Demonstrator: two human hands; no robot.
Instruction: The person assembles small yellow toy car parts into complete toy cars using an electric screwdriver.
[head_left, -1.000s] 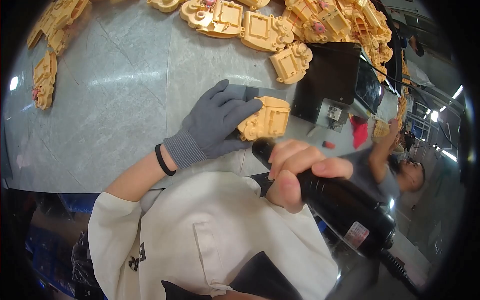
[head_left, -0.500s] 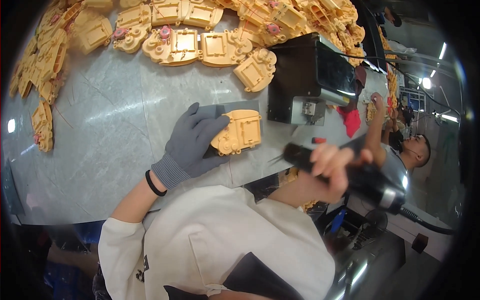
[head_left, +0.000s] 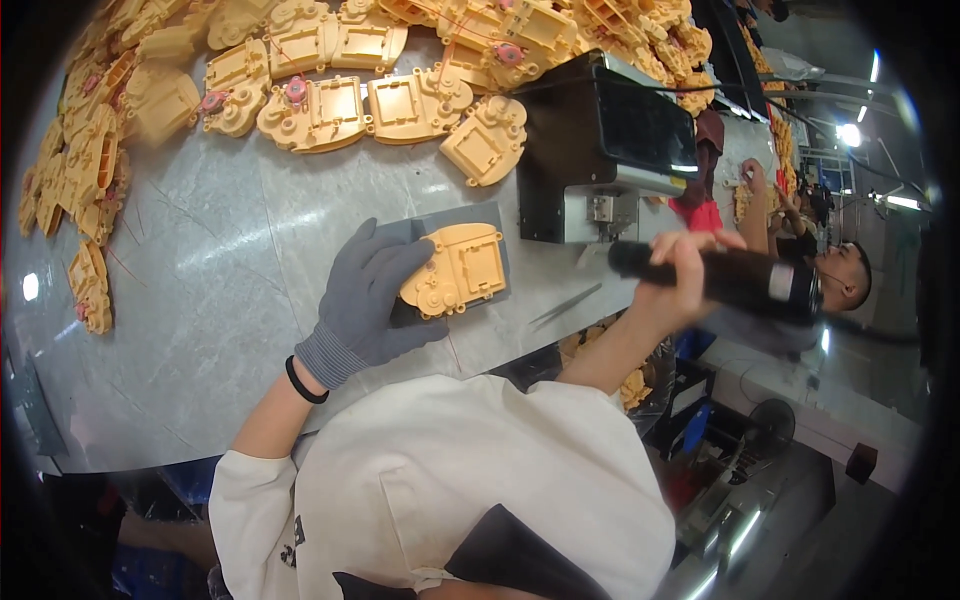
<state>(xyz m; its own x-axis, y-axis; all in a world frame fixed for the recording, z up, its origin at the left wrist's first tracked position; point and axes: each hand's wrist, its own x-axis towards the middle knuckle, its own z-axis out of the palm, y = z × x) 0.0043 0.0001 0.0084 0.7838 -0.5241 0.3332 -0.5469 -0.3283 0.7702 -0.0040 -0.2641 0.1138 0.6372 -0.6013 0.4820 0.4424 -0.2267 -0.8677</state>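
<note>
My left hand [head_left: 375, 290], in a grey knit glove, holds a yellow plastic housing [head_left: 462, 268] with its fingers over the left edge. The housing lies on a dark grey block [head_left: 497, 215] on the table, and a thin red wire hangs from its near side. My bare right hand [head_left: 682, 268] is wrapped round a black electric screwdriver [head_left: 755, 283], held roughly level with its cable trailing off to the right. The screwdriver's front end is beside the metal outlet of a black box-shaped machine [head_left: 575, 150]; its bit cannot be made out clearly.
Tweezers [head_left: 568, 304] lie near the table's front edge. Rows and heaps of yellow housings [head_left: 315, 112] fill the back, with more piled at the left [head_left: 95, 190]. At the right sits a co-worker [head_left: 845, 275], beyond a red cloth [head_left: 700, 212].
My right hand has raised the screwdriver away from the table's front edge, toward the black machine's outlet. The tweezers now show in full. My left hand keeps its hold on the housing.
</note>
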